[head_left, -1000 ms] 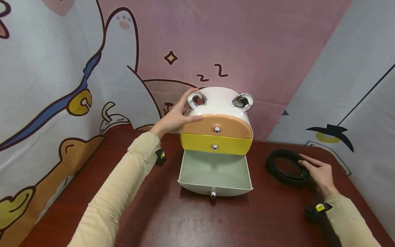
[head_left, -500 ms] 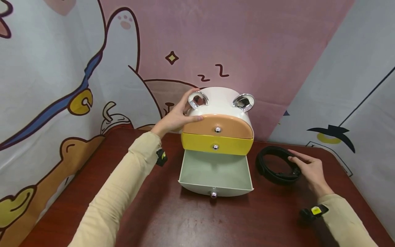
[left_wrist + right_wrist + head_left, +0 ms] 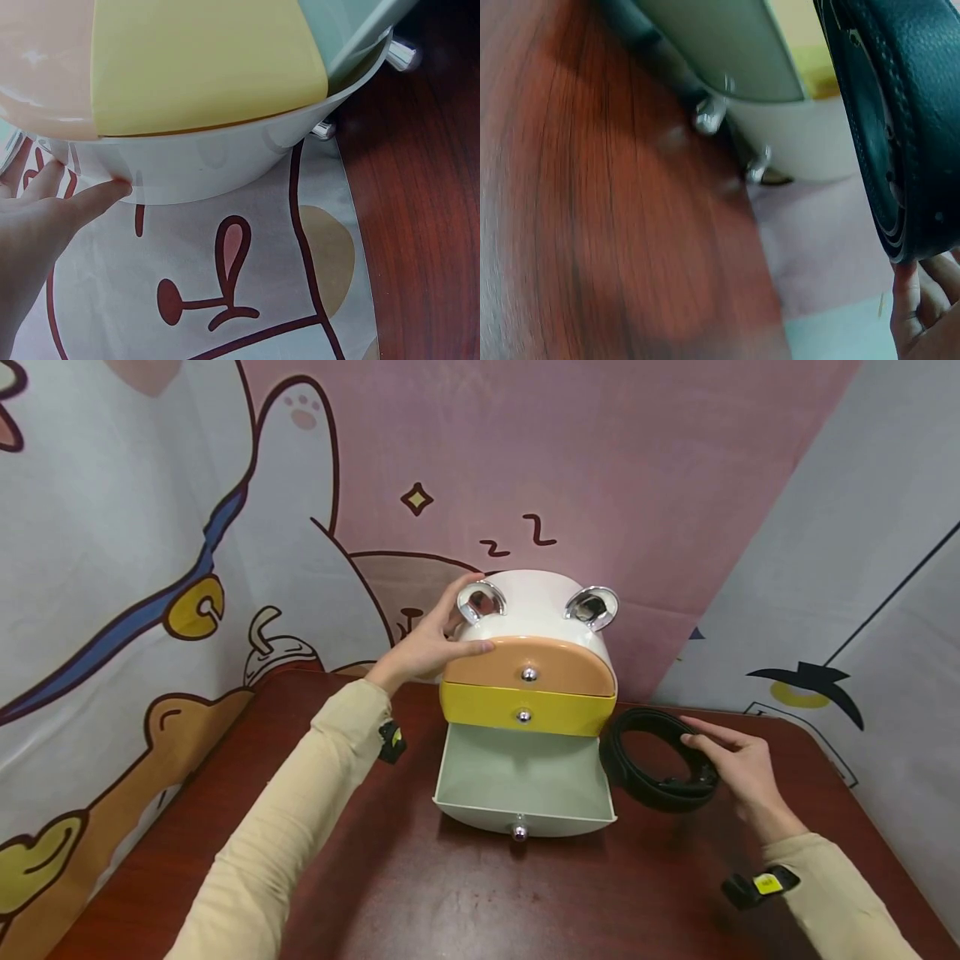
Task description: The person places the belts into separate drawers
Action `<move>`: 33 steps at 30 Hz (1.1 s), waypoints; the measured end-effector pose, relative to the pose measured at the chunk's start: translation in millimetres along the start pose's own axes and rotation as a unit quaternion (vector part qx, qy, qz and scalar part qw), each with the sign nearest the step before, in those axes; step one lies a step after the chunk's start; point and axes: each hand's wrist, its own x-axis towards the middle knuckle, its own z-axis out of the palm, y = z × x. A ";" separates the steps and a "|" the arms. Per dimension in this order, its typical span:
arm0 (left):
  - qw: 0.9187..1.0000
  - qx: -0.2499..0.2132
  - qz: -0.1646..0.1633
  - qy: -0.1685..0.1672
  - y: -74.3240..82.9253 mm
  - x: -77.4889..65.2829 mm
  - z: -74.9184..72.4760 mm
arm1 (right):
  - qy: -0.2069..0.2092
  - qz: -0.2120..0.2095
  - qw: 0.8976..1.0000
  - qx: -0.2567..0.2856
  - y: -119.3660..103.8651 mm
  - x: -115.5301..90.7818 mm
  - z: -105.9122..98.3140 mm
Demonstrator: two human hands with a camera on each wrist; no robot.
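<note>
A small frog-shaped drawer cabinet with a white body and shiny silver ring eyes stands at the back of the table. Its peach drawer and yellow drawer are pushed in, while the pale green bottom drawer is pulled out with nothing inside. My left hand rests against the cabinet's left side, thumb along the front edge, other fingers partly hidden behind the eye. In my right hand, thumb and fingers pinch a coiled black leather belt, which hangs beside the green drawer's right wall, raised off the table.
The dark red wooden table has a cartoon-printed cloth hanging close behind it. Round silver knobs project from the drawer fronts. On the right wrist a black strap device sticks out.
My right hand has carried the coiled belt leftward and up from the right of the table toward the open drawer. The left hand and the cabinet have stayed in place.
</note>
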 end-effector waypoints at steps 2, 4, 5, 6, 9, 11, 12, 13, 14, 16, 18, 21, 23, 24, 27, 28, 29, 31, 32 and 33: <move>1.000 -0.003 -0.003 -0.002 2.8 -0.5 0.3 | -0.003 -0.003 1.000 -0.010 -4.1 -2.5 4.0; 1.000 -0.005 -0.006 -0.006 9.9 -2.9 1.1 | -0.005 -0.004 1.000 -0.023 -7.3 -4.5 7.4; 1.000 -0.006 -0.008 -0.007 13.4 -4.3 1.4 | -0.004 -0.004 0.999 -0.031 -8.5 -5.3 9.1; 1.000 -0.008 -0.009 -0.008 16.8 -5.6 1.8 | -0.004 -0.004 0.999 -0.039 -9.8 -6.1 10.7; 1.000 -0.011 -0.012 -0.010 25.4 -9.2 2.6 | -0.004 -0.003 0.998 -0.060 -13.1 -8.2 15.7; 1.000 -0.011 -0.012 -0.009 25.7 -9.5 2.7 | -0.007 -0.003 0.997 -0.075 -15.2 -9.5 19.2; 1.000 -0.011 -0.012 -0.008 23.5 -8.6 2.5 | -0.009 -0.005 0.996 -0.083 -16.3 -10.2 20.9; 1.000 -0.014 -0.009 -0.008 20.8 -7.5 2.2 | -0.012 -0.007 0.996 -0.089 -17.4 -10.9 22.7; 1.000 -0.013 -0.008 -0.007 17.6 -6.3 1.8 | -0.014 -0.008 0.995 -0.095 -18.4 -11.5 24.4; 1.000 -0.015 -0.004 -0.005 10.1 -3.0 1.2 | -0.020 -0.012 0.994 -0.103 -20.6 -12.7 28.0; 1.000 -0.015 0.000 -0.003 2.6 -0.1 0.4 | -0.027 -0.016 0.994 -0.107 -22.6 -13.5 32.0; 1.000 -0.009 0.001 0.000 -1.0 0.3 0.0 | -0.042 -0.018 0.993 -0.110 -24.4 -13.7 38.8; 1.000 -0.004 0.002 0.001 -1.9 -0.2 -0.1 | -0.051 -0.018 0.992 -0.112 -25.0 -13.2 43.5; 1.000 -0.003 0.003 0.002 -1.9 -0.5 0.0 | -0.056 -0.017 0.992 -0.114 -25.3 -12.9 45.7; 1.000 -0.002 0.002 0.002 -1.2 -0.7 0.3 | -0.067 -0.013 0.991 -0.116 -26.0 -11.5 51.9; 1.000 -0.002 0.001 0.001 -1.0 -0.6 0.2 | -0.069 -0.011 0.991 -0.116 -26.6 -11.2 53.9; 1.000 -0.001 -0.002 0.001 -0.6 -0.6 0.2 | -0.072 -0.009 0.991 -0.116 -27.3 -10.9 55.9; 1.000 -0.003 -0.006 -0.001 0.5 -0.5 -0.1 | -0.075 -0.009 0.990 -0.116 -28.9 -10.4 60.2; 1.000 -0.004 -0.008 -0.002 1.6 -0.7 -0.2 | -0.077 -0.009 0.990 -0.119 -29.9 -10.3 62.4; 1.000 -0.006 -0.010 -0.003 2.9 -1.2 -0.3 | -0.079 -0.010 0.990 -0.119 -30.6 -10.0 64.7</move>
